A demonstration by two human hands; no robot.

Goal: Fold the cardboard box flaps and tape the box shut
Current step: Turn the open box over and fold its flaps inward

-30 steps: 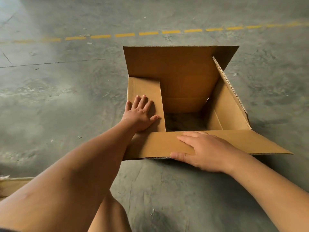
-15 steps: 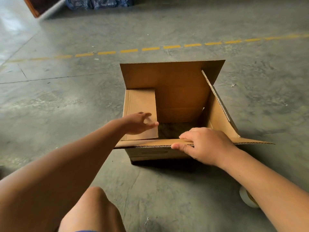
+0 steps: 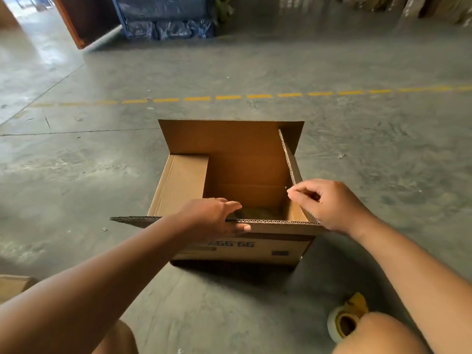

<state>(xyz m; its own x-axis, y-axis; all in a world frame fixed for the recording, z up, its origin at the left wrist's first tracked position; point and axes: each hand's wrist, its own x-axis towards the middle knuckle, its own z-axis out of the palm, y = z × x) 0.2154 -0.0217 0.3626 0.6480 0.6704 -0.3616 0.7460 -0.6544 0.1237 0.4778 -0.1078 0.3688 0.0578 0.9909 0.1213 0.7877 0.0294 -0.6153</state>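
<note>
Your right hand [image 3: 329,204] has left the near flap [image 3: 275,224] and now pinches the upright right flap [image 3: 290,159]; your left hand [image 3: 212,218] grips the near flap of the cardboard box [image 3: 242,247]. Fold the right flap inward next.

Daylight bright, soft; strongest at upper left, pale glare on concrete floor [image 3: 38,62]. Dark shadow under near side of cardboard box [image 3: 242,251]; box interior warm, dim. Wide-angle bend: dashed yellow line [image 3: 229,97] curves, forearms swell at lower edges. Far background slightly blurred.
</note>
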